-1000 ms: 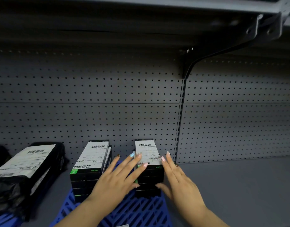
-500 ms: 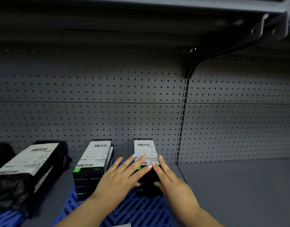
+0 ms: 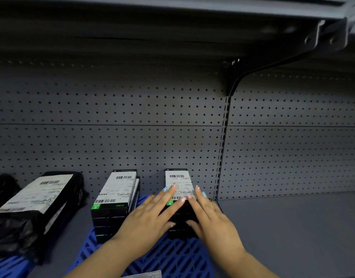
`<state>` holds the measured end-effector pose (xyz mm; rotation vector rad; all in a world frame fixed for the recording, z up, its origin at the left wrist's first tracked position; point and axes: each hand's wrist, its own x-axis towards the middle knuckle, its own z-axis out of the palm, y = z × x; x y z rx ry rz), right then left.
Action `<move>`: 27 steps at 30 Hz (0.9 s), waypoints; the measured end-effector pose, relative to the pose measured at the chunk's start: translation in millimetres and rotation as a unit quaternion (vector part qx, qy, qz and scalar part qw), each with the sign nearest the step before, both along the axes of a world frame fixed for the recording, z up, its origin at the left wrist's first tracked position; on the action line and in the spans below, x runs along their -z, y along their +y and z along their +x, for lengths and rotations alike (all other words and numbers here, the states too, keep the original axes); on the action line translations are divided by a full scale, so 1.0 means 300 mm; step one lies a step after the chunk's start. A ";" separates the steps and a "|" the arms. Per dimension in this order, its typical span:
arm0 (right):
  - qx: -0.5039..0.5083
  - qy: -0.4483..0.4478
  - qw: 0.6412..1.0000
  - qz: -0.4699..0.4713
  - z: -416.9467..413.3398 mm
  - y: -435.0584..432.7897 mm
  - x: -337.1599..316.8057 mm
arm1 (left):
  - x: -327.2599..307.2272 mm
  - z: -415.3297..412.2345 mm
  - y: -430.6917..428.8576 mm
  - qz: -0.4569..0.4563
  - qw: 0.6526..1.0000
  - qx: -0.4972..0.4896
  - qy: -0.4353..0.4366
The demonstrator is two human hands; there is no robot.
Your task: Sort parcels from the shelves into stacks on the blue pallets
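Item 1. Right box stack (image 3: 178,183): flat black boxes, white barcode label on the top one, standing on the blue pallet (image 3: 172,257) close to the pegboard back panel (image 3: 132,137).

Item 2. Left box stack (image 3: 112,201): same kind of boxes, labelled on top, on the same pallet, beside item 1 with a gap between them.

Item 3. Left hand (image 3: 150,217): fingers (image 3: 166,195) released and straight, laid flat on the label of the right box stack; thumb against its front face.

Item 4. Right hand (image 3: 210,219): fingers (image 3: 202,197) likewise released and straight, resting on the top right edge of the same stack; thumb at the front face.

Item 5. Black mailer bags (image 3: 32,207): labelled and piled at far left, partly on a second blue pallet (image 3: 6,266).

Item 6. Grey shelf (image 3: 292,227): carries both pallets. A shelf bracket (image 3: 252,71) is fixed above it.
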<state>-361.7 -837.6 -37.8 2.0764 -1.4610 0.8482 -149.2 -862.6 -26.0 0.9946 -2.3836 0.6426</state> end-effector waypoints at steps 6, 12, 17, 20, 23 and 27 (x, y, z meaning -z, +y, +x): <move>-0.001 0.067 0.998 0.002 -0.012 0.030 -0.020 | -0.001 0.002 0.014 -0.024 0.999 -0.032 -0.016; 0.032 0.099 0.994 0.026 -0.003 0.050 -0.009 | 0.012 -0.026 0.002 0.008 1.000 -0.020 -0.002; 0.049 0.078 0.994 0.050 0.028 0.025 -0.020 | 0.021 -0.028 -0.004 0.023 1.000 -0.011 0.002; 0.051 0.076 0.995 0.045 0.026 0.024 -0.022 | 0.021 -0.028 -0.001 0.024 1.000 -0.015 0.004; 0.046 0.070 0.996 0.025 0.024 0.041 -0.019 | 0.003 -0.014 0.024 0.002 1.000 -0.003 0.012; 0.035 0.082 0.996 -0.031 0.053 0.112 -0.062 | -0.063 0.037 0.097 -0.033 0.999 0.004 0.023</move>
